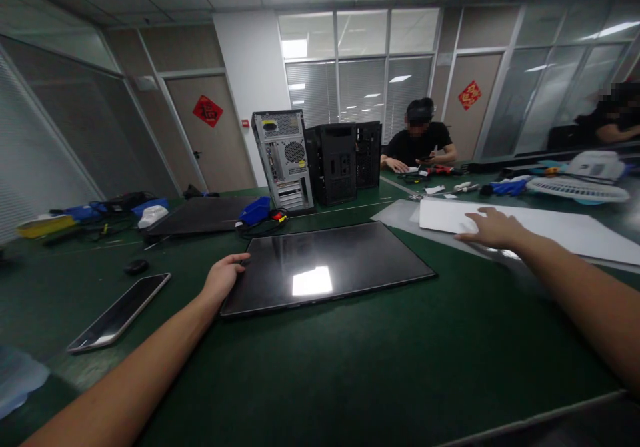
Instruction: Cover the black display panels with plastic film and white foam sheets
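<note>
A flat black monitor screen (350,253) lies face up on the green table, a bright light reflected in its glossy surface. At its left edge is my left hand (226,275), fingers and thumb closed on the rim. My right hand (493,228) is spread out at the left part of a white sheet (545,228), holding nothing; whether its fingertips touch the sheet I cannot tell. Under and beside that sheet shows translucent plastic film (400,215).
Behind the screen stand a silver computer case (283,160) and black cases (333,163). To the left lie a phone-like device (120,313), a black mouse (136,267) and a dark panel (200,215). Across the table sits a person (419,140). A white fan-like part (580,187) lies far right.
</note>
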